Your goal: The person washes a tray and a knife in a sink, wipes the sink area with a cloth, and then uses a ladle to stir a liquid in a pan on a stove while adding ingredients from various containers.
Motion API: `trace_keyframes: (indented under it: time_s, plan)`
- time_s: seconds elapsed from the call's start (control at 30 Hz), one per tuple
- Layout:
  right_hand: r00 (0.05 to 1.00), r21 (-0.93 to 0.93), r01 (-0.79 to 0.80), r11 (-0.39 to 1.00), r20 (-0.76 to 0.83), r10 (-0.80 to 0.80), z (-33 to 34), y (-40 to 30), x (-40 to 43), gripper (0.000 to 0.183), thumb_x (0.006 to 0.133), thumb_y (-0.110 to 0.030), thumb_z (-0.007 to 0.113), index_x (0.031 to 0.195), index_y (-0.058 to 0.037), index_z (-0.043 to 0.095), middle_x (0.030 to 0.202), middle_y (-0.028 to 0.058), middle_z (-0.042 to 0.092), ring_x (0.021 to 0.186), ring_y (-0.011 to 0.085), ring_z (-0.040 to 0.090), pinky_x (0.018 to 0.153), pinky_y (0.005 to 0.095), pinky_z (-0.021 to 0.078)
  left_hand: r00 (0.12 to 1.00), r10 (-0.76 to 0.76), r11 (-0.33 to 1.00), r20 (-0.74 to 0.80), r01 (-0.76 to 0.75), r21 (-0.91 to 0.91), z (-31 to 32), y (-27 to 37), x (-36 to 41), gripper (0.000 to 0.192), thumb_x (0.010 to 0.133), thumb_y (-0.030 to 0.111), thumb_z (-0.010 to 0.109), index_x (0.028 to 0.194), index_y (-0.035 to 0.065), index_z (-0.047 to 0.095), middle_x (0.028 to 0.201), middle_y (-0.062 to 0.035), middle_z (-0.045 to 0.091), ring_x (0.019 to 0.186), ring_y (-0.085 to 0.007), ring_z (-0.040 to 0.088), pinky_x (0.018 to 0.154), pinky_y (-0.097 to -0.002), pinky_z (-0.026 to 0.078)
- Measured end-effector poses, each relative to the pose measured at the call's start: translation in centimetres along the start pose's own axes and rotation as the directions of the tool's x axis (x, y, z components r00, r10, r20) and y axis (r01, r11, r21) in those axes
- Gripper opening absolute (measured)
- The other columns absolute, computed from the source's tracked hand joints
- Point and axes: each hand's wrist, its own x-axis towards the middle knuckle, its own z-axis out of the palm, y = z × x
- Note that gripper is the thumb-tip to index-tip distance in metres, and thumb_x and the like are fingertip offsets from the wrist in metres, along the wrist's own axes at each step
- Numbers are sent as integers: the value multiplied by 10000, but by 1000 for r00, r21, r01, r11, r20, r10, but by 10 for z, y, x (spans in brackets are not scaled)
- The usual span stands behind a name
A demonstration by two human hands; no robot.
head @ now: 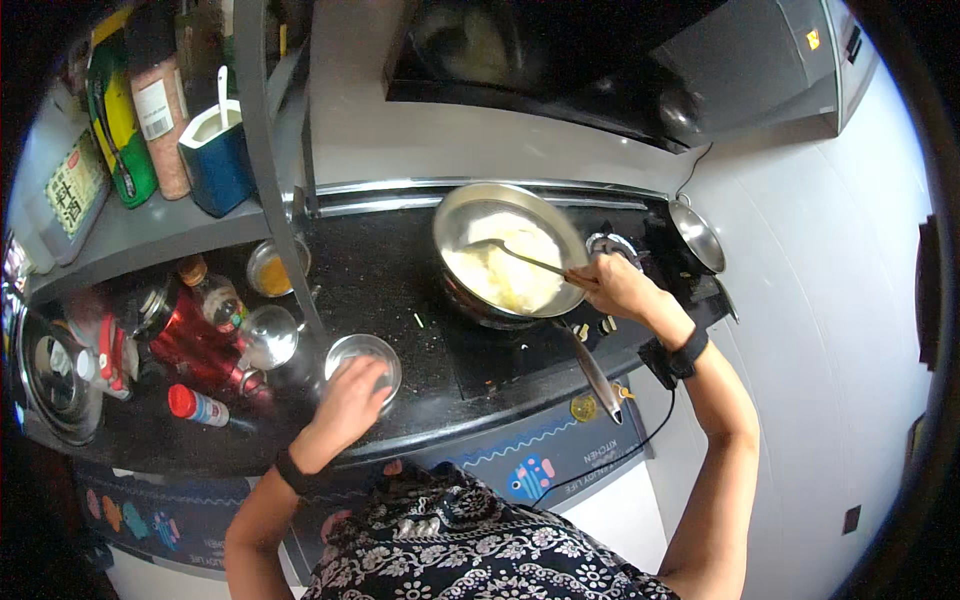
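Observation:
My right hand [619, 286] is closed around the wooden handle of a metal spatula [529, 260], whose blade rests in a deep steel pan [469, 196]. Pale yellowish food [506, 262] fills the bottom of that pan, which sits over the stove with its long handle pointing towards me. To the left, my left hand [358, 394] reaches over a small clear bowl [345, 350] on the black counter, fingers at its opening. Whether the fingers hold anything or grip the rim cannot be told. The bowl's contents are mostly hidden.
A red metal container [196, 341], a glass bottle [219, 300], a red-capped shaker [199, 406] and small bowls [271, 337] stand at the left. Above them runs a shelf [169, 238] with seasonings. The range hood [540, 90] overhangs behind; a steel ladle or pan [699, 236] hangs at the right wall.

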Motion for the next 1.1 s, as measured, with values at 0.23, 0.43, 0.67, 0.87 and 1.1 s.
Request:
trace_keyframes:
  time_s: [0.23,0.43,0.67,0.87,1.1]
  plan:
    - [996,-96,-83,992,36,86,-70,-36,-66,430,665,-7,554,1085,-75,621,857,181,624,732,333,612,653,372,503,883,-412,911,-224,401,-95,6,-31,-65,526,781,141,655,1206,-6,383,1092,-188,446,995,-333,453,857,-402,378]
    - [969,189,-233,954,126,212,-119,-21,-109,366,687,-40,663,1051,-22,632,886,192,638,752,306,634,676,335,513,648,-759,553,-69,584,-594,38,-48,-92,530,847,194,622,1248,16,324,1077,-125,414,722,-176,521,591,-275,461]
    - [993,70,-85,994,92,78,-67,3,-92,225,695,-73,610,911,-25,652,729,201,611,702,351,614,628,408,502,532,-835,162,142,484,-860,61,-52,-72,600,883,245,572,1310,54,196,1114,-156,397,703,-195,603,552,-276,525]
    - [987,65,-133,989,-80,138,-39,21,-56,225,685,-83,647,886,16,630,727,240,589,692,383,596,617,407,490,541,-824,55,171,376,-925,79,-69,-71,618,880,173,547,1352,125,151,1169,-174,424,763,-261,614,606,-336,556]
    - [952,135,-154,979,-243,184,-24,55,-9,169,696,-89,609,775,58,628,679,267,577,672,373,619,608,413,496,559,-791,-86,248,300,-950,81,-70,-63,577,774,-20,467,1304,121,286,1178,-182,485,857,-354,628,696,-478,557]
